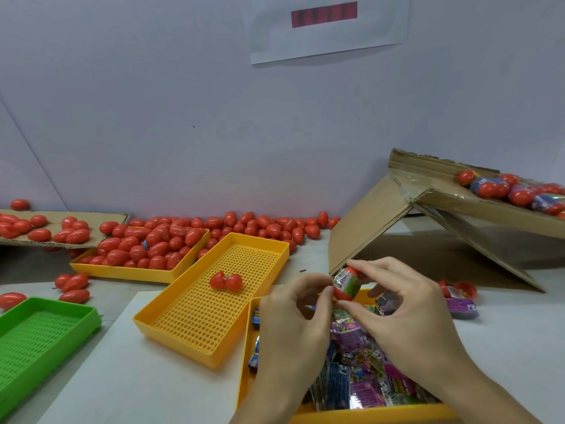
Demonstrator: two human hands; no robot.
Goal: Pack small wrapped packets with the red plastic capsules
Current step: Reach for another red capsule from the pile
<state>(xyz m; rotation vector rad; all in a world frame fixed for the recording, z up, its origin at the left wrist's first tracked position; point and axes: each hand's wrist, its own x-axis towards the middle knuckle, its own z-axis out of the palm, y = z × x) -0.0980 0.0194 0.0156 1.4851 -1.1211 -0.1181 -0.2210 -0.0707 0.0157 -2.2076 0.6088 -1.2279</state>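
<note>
I see both hands, left [301, 304] and right [394, 296], with fingers pinching one red capsule [347, 284] stuffed with a wrapped packet.

Red capsule [347, 284] w/ a wrapped packet [345, 278] stuck partway in was held upright between both hands, above the packet tray. Loose wrapped packets [360, 374], purple/blue/green foil, filled a yellow tray [244, 356] at front. One open capsule [226, 281], halves apart, lay in the perforated yellow tray [214, 304]. Closed red capsules [146, 246] were heaped in the rear yellow tray; more lay along the wall on the tabletop.
</note>
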